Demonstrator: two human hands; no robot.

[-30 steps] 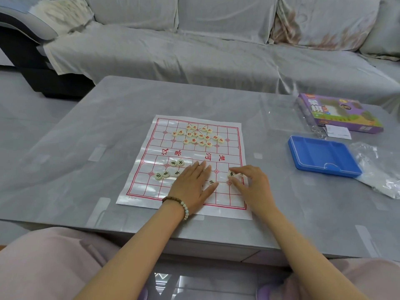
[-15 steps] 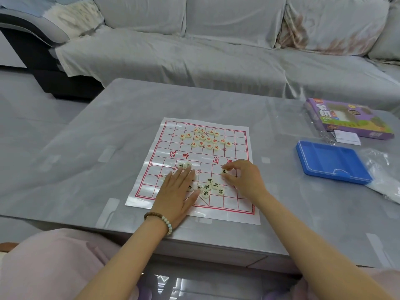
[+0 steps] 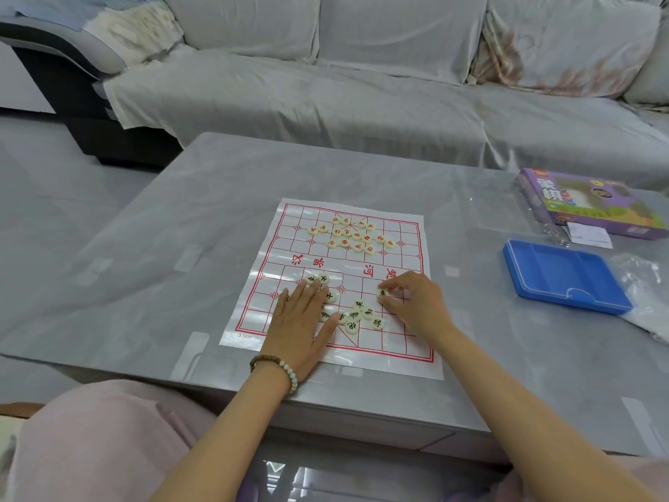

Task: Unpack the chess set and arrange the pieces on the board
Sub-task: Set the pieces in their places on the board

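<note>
Up close, the fingers [image 3: 389, 284] of the right hand [image 3: 416, 306] curl round a cream disc, pinching a single chess piece [image 3: 382, 293] between thumb and fingertips over the near right part of the board [image 3: 409, 360]; whether the disc touches the sheet cannot be told. Beside it, the left hand [image 3: 300, 320] lies flat on the sheet with its fingers straight and together, palm down, gripping nothing, a beaded bracelet [image 3: 278, 367] around the wrist.

Between the two hands a loose cluster of black-lettered pieces [image 3: 362, 315] sits on the near half, some touching one another, and a few more lie at the left hand's fingertips. Across the printed river line, the red-lettered pieces [image 3: 349, 235] are bunched in an untidy group on the far half, not set out on the grid points.

The board is a thin white sheet with a red grid, spread flat on a grey glossy desk [image 3: 163, 266]. Well to the right of it rests a closed blue case [image 3: 564, 280], partly on a crumpled clear plastic bag [image 3: 644, 295]. Behind the case lies a purple box [image 3: 593, 201] with a white paper slip [image 3: 590, 235] against its near edge. A grey covered sofa [image 3: 325, 96] runs along the far side of the desk.
</note>
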